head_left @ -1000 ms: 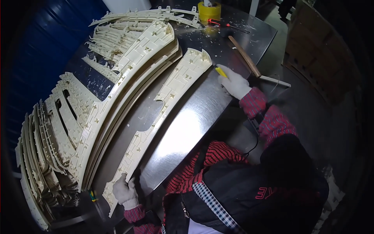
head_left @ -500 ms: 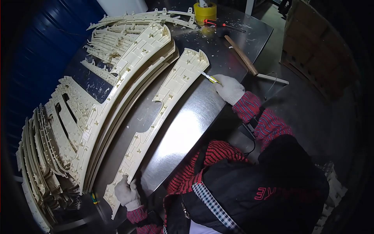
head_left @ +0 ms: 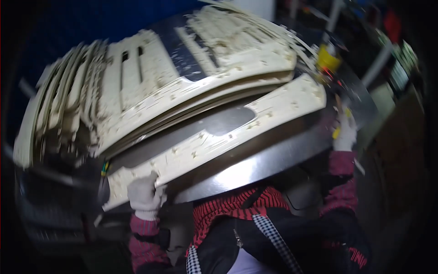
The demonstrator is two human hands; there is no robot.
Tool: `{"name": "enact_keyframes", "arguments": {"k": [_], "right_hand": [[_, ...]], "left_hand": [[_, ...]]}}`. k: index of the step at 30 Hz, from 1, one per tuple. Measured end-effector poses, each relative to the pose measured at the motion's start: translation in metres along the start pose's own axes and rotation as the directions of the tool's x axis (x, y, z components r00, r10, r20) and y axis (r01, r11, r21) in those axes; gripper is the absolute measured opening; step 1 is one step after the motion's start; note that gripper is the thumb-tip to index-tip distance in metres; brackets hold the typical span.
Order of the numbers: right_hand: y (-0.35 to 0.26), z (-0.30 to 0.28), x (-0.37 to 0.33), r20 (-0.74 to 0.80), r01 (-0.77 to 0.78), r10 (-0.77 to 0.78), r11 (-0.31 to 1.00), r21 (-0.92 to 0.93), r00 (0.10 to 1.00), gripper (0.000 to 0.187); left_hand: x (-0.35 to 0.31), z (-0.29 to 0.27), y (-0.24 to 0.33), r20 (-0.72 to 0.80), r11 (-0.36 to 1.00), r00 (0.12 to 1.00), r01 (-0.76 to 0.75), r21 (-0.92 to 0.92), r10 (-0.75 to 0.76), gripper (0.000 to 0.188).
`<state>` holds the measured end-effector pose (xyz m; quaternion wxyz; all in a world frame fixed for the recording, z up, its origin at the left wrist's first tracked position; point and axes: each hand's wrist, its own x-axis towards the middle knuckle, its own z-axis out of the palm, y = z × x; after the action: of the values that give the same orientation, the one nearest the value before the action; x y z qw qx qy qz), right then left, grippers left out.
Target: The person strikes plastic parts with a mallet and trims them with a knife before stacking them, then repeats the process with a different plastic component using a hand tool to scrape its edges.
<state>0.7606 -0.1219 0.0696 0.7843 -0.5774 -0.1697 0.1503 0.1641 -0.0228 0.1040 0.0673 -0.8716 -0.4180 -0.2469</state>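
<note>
Swinging sharply since the earlier frame, the view is now blurring and showing the long cream-coloured curved plastic panel [head_left: 214, 137] running from eight o'clock to two o'clock across the grey metal worktop [head_left: 255, 169], where before it was lying steeper. Gloved in white, the left hand [head_left: 145, 195] is sitting at seven o'clock, its fingers [head_left: 153, 178] clenching around the panel's near lower edge. At three o'clock the right hand [head_left: 344, 132], also gloved, is closing on a small yellow-handled tool [head_left: 336, 133] just beside the panel's far end; whether the tool is touching the panel I cannot tell. Behind the panel, a stack of similar cream moulded panels [head_left: 150, 86] is filling the ten-to-twelve o'clock area, and a yellow tub [head_left: 328, 58] is standing at one o'clock.
</note>
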Motion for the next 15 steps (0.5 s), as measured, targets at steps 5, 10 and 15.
{"name": "enact_keyframes", "arguments": {"k": [5, 10, 15], "right_hand": [[0.053, -0.029, 0.08, 0.249, 0.31, -0.189, 0.457, -0.834, 0.95, 0.054], [0.034, 0.04, 0.048, 0.405, 0.489, -0.283, 0.377, -0.787, 0.87, 0.059], [-0.022, 0.142, -0.007, 0.573, 0.591, -0.211, 0.496, -0.636, 0.792, 0.054]], "left_hand": [[0.062, -0.039, -0.031, -0.187, 0.979, 0.981, -0.007, 0.205, 0.046, 0.039], [0.122, -0.009, -0.107, -0.134, 0.966, 0.986, 0.132, 0.221, -0.104, 0.038], [0.126, 0.016, -0.129, 0.043, 0.924, 0.948, 0.296, 0.24, -0.315, 0.04]]}}
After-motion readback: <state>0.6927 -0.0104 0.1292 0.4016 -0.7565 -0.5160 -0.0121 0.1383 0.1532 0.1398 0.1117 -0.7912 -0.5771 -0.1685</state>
